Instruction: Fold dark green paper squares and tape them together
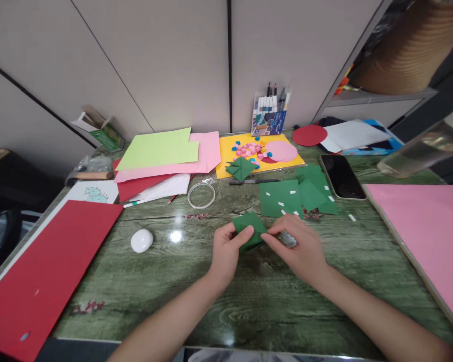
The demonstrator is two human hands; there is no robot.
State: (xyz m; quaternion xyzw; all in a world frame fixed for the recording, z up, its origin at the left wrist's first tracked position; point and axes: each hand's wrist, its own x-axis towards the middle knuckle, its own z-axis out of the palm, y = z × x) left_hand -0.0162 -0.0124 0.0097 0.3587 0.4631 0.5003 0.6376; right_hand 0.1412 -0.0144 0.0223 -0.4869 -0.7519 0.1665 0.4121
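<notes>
A small piece of folded green paper [257,224] is held up just above the table in front of me. My left hand [227,252] grips its left side, thumb pressed on top and fingers underneath. At its right corner the thumb and index finger of my right hand [305,250] are pinched together on the edge. Something clear and shiny [288,239] lies partly hidden by my right hand. Beyond it are flat green paper sheets [274,193] with small white strips on them. A folded green paper shape [240,169] rests farther back.
A yellow sheet [223,156] carries pink and blue bits. Right of it lie a phone [343,176], a clear bottle [411,146] and a pink board [426,226]. Leftward are a tape roll [189,200], a white round object [142,241] and red card [56,271].
</notes>
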